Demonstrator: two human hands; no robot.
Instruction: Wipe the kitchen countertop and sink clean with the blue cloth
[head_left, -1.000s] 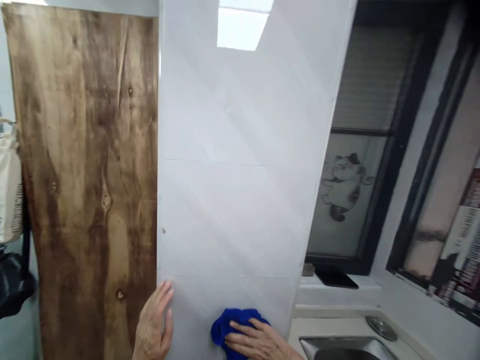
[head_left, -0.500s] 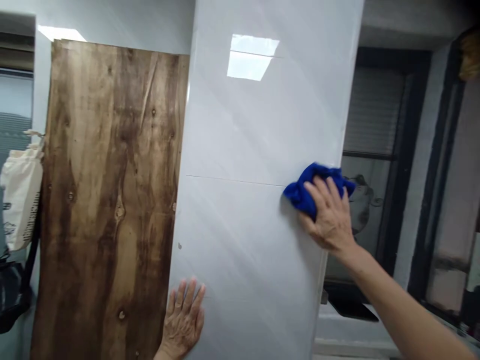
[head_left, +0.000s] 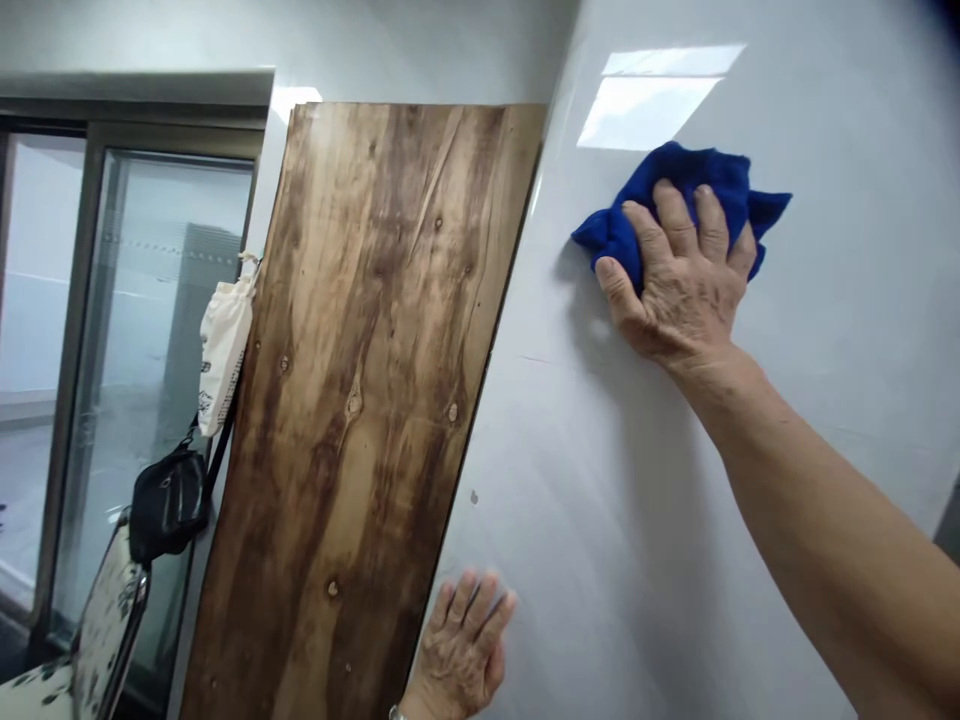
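A crumpled blue cloth [head_left: 645, 190] lies pressed against the glossy white tiled wall [head_left: 555, 440]. On top of it, my right hand [head_left: 686, 290] spreads its fingers and holds it to the surface, just below a bright light reflection. Lower down, my left hand [head_left: 461, 645] rests flat on the same wall near its left edge, fingers stretched out and nothing in them. A small grey mark [head_left: 474, 497] shows on the wall above my left hand.
A tall brown wood-grain panel [head_left: 352, 400] stands left of the white wall. Beyond it hang a cream cloth bag [head_left: 225, 350] and a black bag [head_left: 171, 505]. A patterned chair [head_left: 105, 620] and a sliding glass door [head_left: 172, 300] are at the far left.
My right hand has moved the blue cloth up and inward from the wall's right edge. My left hand stays flat on the wall. The view has turned left, showing more of the glass door.
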